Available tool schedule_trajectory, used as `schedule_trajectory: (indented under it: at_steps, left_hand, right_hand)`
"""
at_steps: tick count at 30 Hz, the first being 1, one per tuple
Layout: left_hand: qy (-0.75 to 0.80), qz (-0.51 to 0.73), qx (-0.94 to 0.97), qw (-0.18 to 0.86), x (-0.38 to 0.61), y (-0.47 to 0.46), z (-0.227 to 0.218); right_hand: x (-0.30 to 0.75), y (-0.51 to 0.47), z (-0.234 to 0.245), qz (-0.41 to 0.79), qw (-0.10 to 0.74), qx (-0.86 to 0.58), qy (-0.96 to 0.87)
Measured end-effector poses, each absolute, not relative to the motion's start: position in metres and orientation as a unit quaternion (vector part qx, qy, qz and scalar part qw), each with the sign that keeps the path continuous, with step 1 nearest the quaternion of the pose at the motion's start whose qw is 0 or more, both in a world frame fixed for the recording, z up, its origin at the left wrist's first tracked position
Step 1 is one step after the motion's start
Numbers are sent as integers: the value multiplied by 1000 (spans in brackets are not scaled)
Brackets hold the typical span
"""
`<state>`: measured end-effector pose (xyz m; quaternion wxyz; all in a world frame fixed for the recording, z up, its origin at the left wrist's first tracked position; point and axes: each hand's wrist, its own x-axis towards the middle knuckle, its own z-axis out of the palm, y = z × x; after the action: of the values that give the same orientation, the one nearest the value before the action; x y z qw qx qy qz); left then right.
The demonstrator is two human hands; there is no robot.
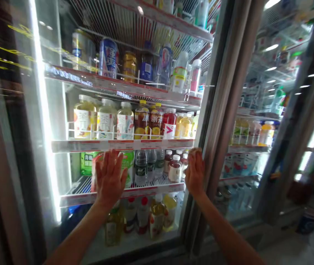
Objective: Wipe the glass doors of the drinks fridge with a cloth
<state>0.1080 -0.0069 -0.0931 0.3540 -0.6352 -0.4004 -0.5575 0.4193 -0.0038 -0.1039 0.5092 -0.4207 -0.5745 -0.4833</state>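
My left hand [109,179] lies flat with spread fingers against the glass door of a drinks refrigerator [53,121], in front of the third shelf. My right hand [194,172] rests flat on the same door near its metal frame [210,121]. Neither hand holds anything. Just behind the glass, near my left hand, stands a green-labelled drink pack [87,163]. Small bottles of water [141,167] and red-capped bottles [175,168] stand between my hands.
Shelves hold cans [107,58] and juice bottles [85,119] above my hands, with more bottles [157,217] below. A second glass-door refrigerator [250,132] stands to the right. Reflections and a bright light strip [42,99] run along the glass.
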Motion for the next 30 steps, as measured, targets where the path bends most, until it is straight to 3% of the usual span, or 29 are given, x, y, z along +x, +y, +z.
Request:
schedule_trajectory:
  at_steps: [2,4,6,10,12,14,19,21,24,26,28,30]
  left_hand:
    - [-396,-547,-651,346,110,-12,-113]
    - [-389,-532,-669,344,109,-17,-130]
    - [-386,-520,-679,345,106,-19,-140]
    - [-395,-514,-679,343,105,-21,-144]
    - [-399,-514,-675,348,106,-21,-146]
    - [-401,-511,-671,359,107,-22,-150]
    - [-391,-493,-689,361,98,-23,-159]
    - [-387,-484,-697,361,95,-22,-160]
    - [-391,-480,-695,365,94,-21,-162]
    - [-397,-480,-691,366,95,-21,-163]
    - [-400,-477,-691,367,95,-21,-164]
    - [-395,-471,-693,377,94,-21,-164]
  right_hand:
    - [413,-14,-166,-481,469,-429,-603]
    - [409,-21,-198,-472,442,-435,-626]
    - [409,-22,-186,-467,444,-430,-633]
    - [400,-7,-96,-464,504,-413,-599]
    - [385,-1,-79,-466,517,-398,-597]
    - [368,-3,-96,-477,490,-361,-634]
    - [346,-19,-158,-480,314,-229,-786]
    - [346,-16,-138,-481,334,-246,-772]
    - [342,-4,-93,-479,465,-321,-672]
    - [336,-2,-89,-477,503,-334,-639]
    - [330,-7,-112,-479,460,-302,-684]
    - [326,-15,-142,-475,365,-247,-762]
